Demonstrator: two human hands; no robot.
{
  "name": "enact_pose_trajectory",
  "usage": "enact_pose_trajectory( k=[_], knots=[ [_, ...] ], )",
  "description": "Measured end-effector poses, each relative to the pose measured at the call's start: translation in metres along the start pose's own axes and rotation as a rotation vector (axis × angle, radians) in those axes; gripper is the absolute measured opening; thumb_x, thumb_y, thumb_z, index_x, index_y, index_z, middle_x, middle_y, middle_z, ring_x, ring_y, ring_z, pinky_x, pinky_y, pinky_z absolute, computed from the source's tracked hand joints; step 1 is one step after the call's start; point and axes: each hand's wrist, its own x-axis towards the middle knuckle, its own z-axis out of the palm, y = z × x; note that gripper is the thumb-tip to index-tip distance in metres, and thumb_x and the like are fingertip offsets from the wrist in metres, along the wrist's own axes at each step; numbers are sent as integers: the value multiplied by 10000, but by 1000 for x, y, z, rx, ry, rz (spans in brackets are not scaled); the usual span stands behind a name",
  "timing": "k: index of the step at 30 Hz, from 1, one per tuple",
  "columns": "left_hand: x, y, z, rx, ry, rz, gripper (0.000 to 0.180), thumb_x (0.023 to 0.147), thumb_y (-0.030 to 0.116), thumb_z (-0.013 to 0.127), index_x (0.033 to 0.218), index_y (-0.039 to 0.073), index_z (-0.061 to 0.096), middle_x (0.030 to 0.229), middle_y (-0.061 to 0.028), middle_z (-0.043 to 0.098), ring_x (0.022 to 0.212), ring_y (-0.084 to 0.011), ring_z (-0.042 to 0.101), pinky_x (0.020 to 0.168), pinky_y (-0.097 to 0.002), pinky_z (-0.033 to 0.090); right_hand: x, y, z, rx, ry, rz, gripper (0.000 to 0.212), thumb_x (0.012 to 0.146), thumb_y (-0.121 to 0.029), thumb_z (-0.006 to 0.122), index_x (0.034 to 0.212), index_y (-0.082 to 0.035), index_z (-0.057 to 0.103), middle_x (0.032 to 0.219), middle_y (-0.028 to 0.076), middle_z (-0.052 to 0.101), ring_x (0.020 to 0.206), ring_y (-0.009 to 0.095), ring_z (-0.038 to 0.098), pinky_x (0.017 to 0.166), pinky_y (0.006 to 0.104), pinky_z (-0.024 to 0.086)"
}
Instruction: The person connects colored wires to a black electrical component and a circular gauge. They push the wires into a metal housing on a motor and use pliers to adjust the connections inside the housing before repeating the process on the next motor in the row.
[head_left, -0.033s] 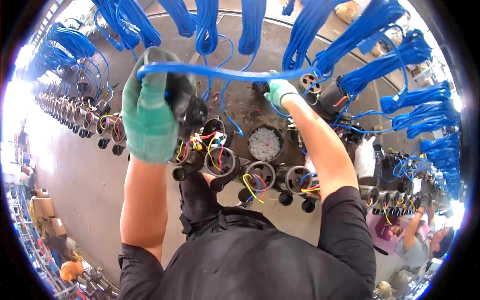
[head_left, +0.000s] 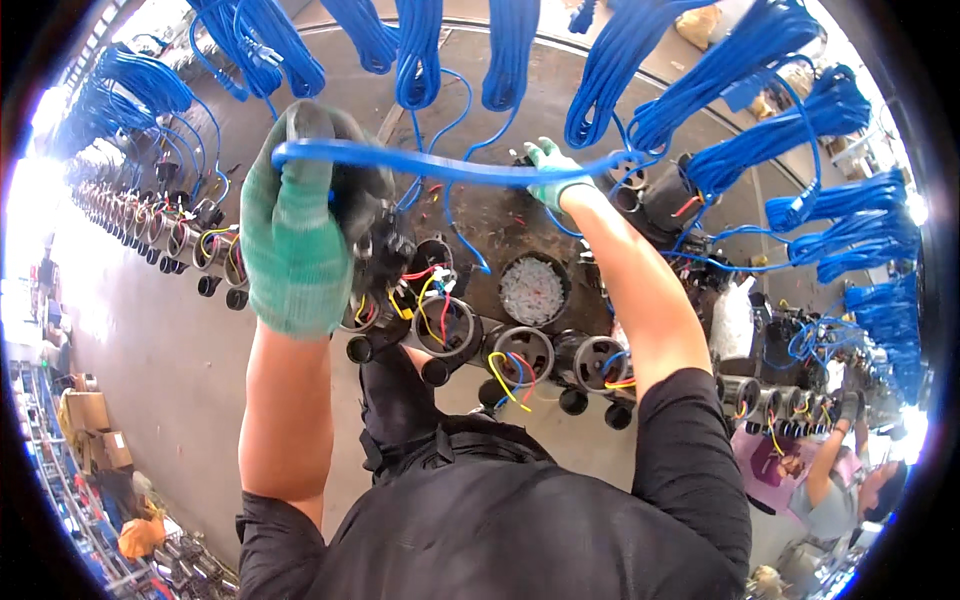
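My left hand (head_left: 298,225), in a green knit glove with dark fingers, is raised and closed on a blue cable (head_left: 420,162). A dark part, partly hidden and blurred, lies against its fingers. Below it are a black housing part (head_left: 388,238) and coloured wires. The cable stretches rightward, passing over my right hand (head_left: 553,175). That hand, in a matching glove, reaches low over the bench with fingers apart. Its fingertips are beside a small dark piece (head_left: 521,162); whether they touch is unclear.
A round black tub of small pale pieces (head_left: 534,290) stands on the dark bench (head_left: 480,215). Open cylindrical housings (head_left: 520,355) with coloured wires line the near edge. Blue cable bundles (head_left: 417,50) hang along the far side. Another person (head_left: 835,485) works at the right.
My right hand's fingers have spread and lifted slightly. My left hand has shifted slightly nearer with the cable. The whole view has moved a little.
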Motion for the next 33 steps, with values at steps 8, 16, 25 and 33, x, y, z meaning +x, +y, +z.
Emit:
enact_pose_trajectory(
  k=[8,16,25,33],
  knots=[
    [-15,18,-10,76,-12,-191,431,1059,476,620,969,55,615,746,-58,626,505,-54,449,446,-202,296,23,9,25,-71,-205,-89,392,935,-284,708,1302,-145,702,1235,195,721,1187,362,692,1025,474,545],
    [-13,4,6,-79,-222,-234,401,1055,421,636,1099,23,612,809,-69,633,472,-69,427,424,-218,322,-117,31,40,-369,-389,-95,292,942,-286,707,1168,-119,787,1232,110,730,1195,325,675,974,430,567],
    [-16,8,44,-176,-111,-372,301,1054,331,637,995,38,674,718,-55,637,461,-64,400,416,-231,262,-156,113,69,-476,-381,286,318,991,-237,636,1262,-130,767,1379,107,673,1258,308,625,970,435,528],
    [-7,6,88,-497,-455,-646,302,1055,306,528,818,119,538,738,-47,542,478,-70,380,378,-226,297,-188,39,-50,272,-44,-327,615,876,-34,624,1481,-118,555,1366,226,626,1188,401,666,1015,461,555]
  ],
)
